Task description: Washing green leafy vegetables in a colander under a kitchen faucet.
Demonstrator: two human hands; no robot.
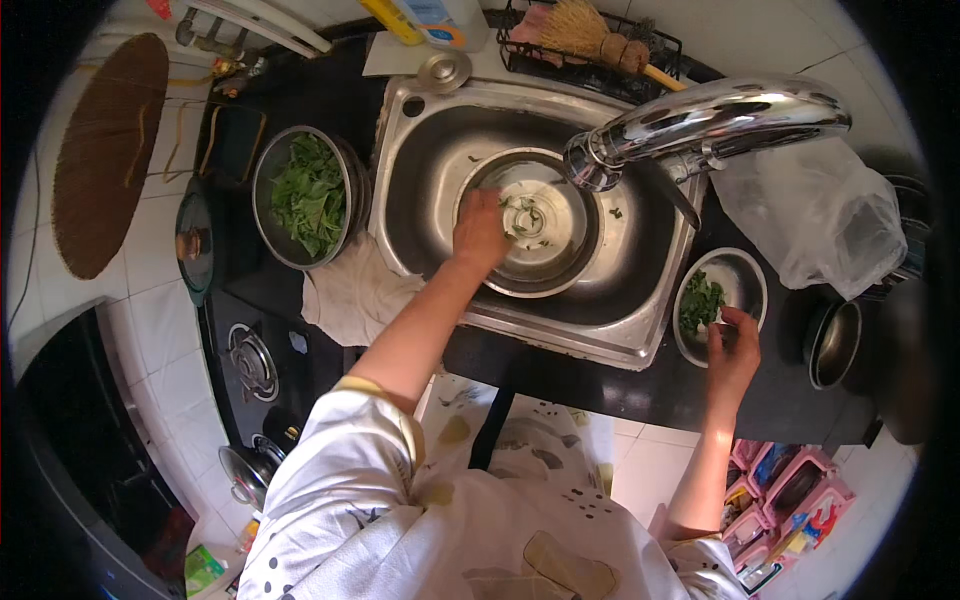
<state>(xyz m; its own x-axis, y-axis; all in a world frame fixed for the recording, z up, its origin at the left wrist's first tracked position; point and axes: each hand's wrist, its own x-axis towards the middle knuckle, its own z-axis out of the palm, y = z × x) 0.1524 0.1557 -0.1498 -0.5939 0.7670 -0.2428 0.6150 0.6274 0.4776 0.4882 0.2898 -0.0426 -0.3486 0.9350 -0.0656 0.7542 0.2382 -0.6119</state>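
A round metal basin (592, 247) of water stands in the stainless steel sink (420, 157), with bits of green leaf floating in it. My left hand (481, 229) reaches over the basin's left side; its fingers are slightly blurred, and whether they hold anything is hidden. To the right of the sink, on the dark counter, sits a small metal bowl (739, 274) with some leafy greens (702, 301) inside. Over that bowl's near right side is my right hand (733, 345), thumb and fingers apart beside the greens. A larger metal bowl (264, 217), left of the sink, holds a heap of green leaves (307, 195).
A chrome faucet (720, 120) arches over the sink's right side. A beige cloth (356, 292) lies at the left sink edge. Beyond the small bowl are a clear plastic bag (817, 217) and another metal bowl (836, 345). A gas burner (253, 361) is at left.
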